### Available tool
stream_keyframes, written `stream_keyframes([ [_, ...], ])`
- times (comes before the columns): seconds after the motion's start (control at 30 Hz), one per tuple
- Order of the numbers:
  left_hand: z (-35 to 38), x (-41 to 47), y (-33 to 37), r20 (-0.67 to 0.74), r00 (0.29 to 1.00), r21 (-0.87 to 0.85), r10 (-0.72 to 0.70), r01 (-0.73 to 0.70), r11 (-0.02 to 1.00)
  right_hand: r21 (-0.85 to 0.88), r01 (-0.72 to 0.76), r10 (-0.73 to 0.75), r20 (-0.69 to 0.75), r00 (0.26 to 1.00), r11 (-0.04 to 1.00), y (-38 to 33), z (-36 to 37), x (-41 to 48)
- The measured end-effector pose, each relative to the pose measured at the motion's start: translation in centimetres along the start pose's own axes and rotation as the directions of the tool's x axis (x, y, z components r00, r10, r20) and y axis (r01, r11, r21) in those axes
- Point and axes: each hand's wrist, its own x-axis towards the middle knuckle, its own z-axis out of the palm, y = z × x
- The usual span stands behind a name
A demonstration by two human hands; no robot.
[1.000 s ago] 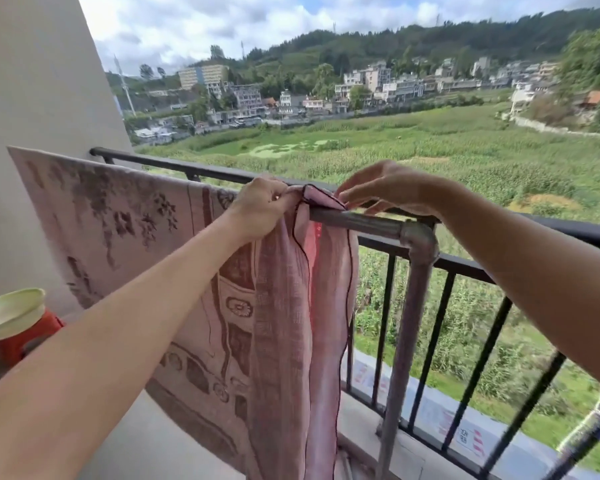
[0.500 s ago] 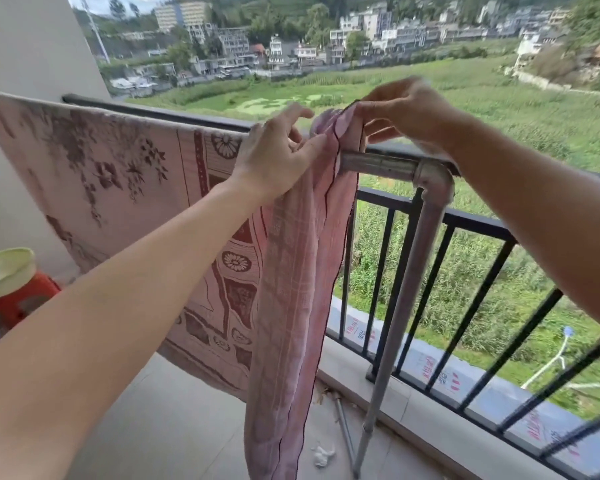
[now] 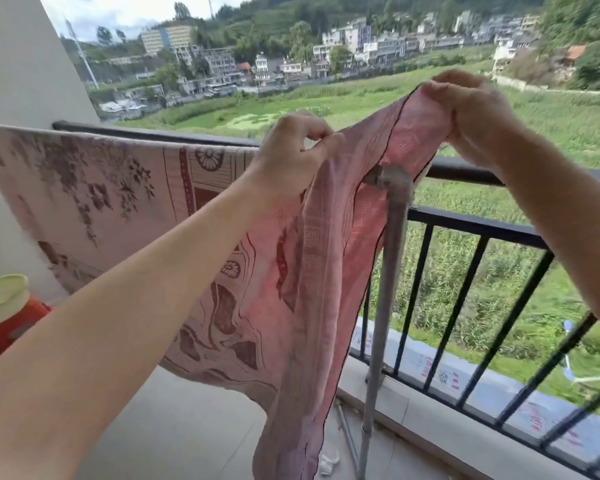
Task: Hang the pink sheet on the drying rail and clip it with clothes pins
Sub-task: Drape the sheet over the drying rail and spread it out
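Head view: your two hands, left grip [image 3: 293, 147] and right grip [image 3: 465, 105], each pinch one patterned pink cotton sheet [image 3: 222, 244], draped over one grey metal drying rail [image 3: 390, 181].

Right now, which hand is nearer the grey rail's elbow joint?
Left, narrowly. The left hand pinches the pink sheet just left of the elbow joint; the right hand holds the corner above and right of it.
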Motion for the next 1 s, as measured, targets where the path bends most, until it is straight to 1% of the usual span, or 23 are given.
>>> stream_keyframes([
  [0.07,0.4,0.2,1.0,0.005,1.000,-0.117,0.028,-0.027,0.993,0.114,0.037,-0.020,-0.146,0.989,0.993,0.2,-1.9,-0.8],
  [0.1,0.6,0.4,1.1,0.007,0.999,-0.159,0.034,-0.032,0.987,0.184,0.036,0.004,-0.209,0.978,0.982,0.6,-3.0,-1.2],
  [0.13,0.5,0.6,0.8,0.014,1.000,-0.165,0.028,-0.025,0.986,0.234,0.010,0.046,-0.234,0.971,0.972,1.4,-3.8,-1.7],
  [0.17,0.6,0.9,0.4,0.031,0.999,-0.134,0.009,-0.004,0.991,0.244,-0.042,0.100,-0.232,0.968,0.969,2.5,-4.6,-2.1],
  [0.27,0.4,1.3,-2.3,0.165,0.978,0.036,-0.127,0.123,0.992,0.110,-0.231,0.250,-0.209,0.945,0.967,6.2,-5.3,-3.9],
  [0.33,0.6,1.0,-3.9,0.236,0.955,0.124,-0.179,0.153,0.980,0.071,-0.299,0.307,-0.177,0.935,0.952,7.4,-4.4,-4.9],
  [0.37,0.5,0.8,-4.6,0.239,0.955,0.152,-0.175,0.142,0.978,0.061,-0.317,0.323,-0.138,0.936,0.946,7.7,-3.7,-5.2],
  [0.43,-0.1,0.5,-5.5,0.197,0.967,0.111,-0.159,0.139,0.984,-0.002,-0.332,0.332,-0.034,0.943,0.943,7.3,-2.0,-5.6],
  [0.5,-0.7,0.5,-6.4,0.162,0.976,0.026,-0.144,0.141,0.990,-0.111,-0.318,0.325,0.053,0.944,0.942,6.6,-0.3,-6.0],
  [0.57,-1.2,0.5,-6.8,0.122,0.982,-0.026,-0.144,0.149,0.989,-0.229,-0.261,0.288,0.093,0.953,0.938,5.8,1.4,-6.2],
  [0.63,-1.9,0.5,-7.6,0.051,0.989,-0.048,-0.141,0.143,0.989,-0.314,-0.149,0.165,0.023,0.986,0.937,4.9,2.5,-5.9],
  [0.67,-2.4,0.5,-8.4,-0.009,0.992,-0.045,-0.129,0.128,0.991,-0.319,-0.096,0.090,-0.032,0.995,0.943,4.4,3.0,-5.6],
  [0.73,-3.0,0.3,-9.6,-0.131,0.986,-0.033,-0.100,0.097,0.995,-0.274,-0.027,-0.012,-0.138,0.990,0.961,3.3,3.2,-5.4],
  [0.8,-3.8,0.2,-11.2,-0.196,0.972,-0.052,-0.129,0.121,0.991,-0.252,-0.012,-0.050,-0.236,0.970,0.968,3.0,3.9,-5.7],
  [0.83,-4.0,0.1,-12.0,-0.191,0.971,-0.062,-0.142,0.132,0.989,-0.239,-0.043,-0.021,-0.259,0.966,0.970,3.4,4.2,-5.9],
  [0.87,-4.3,0.2,-12.8,-0.167,0.976,-0.065,-0.143,0.134,0.989,-0.214,-0.102,0.045,-0.256,0.966,0.972,3.9,4.7,-6.1],
  [0.93,-4.8,0.1,-13.7,-0.098,0.989,-0.065,-0.109,0.103,0.993,-0.165,-0.249,0.221,-0.173,0.960,0.954,5.0,5.9,-6.6],
  [0.97,-5.0,0.0,-13.9,-0.057,0.994,-0.066,-0.093,0.089,0.994,-0.151,-0.297,0.280,-0.127,0.952,0.943,5.5,6.7,-6.8],
  [1.0,-5.3,0.1,-13.9,-0.017,0.997,-0.058,-0.078,0.077,0.995,-0.137,-0.321,0.309,-0.099,0.946,0.937,5.9,7.5,-6.8],
])
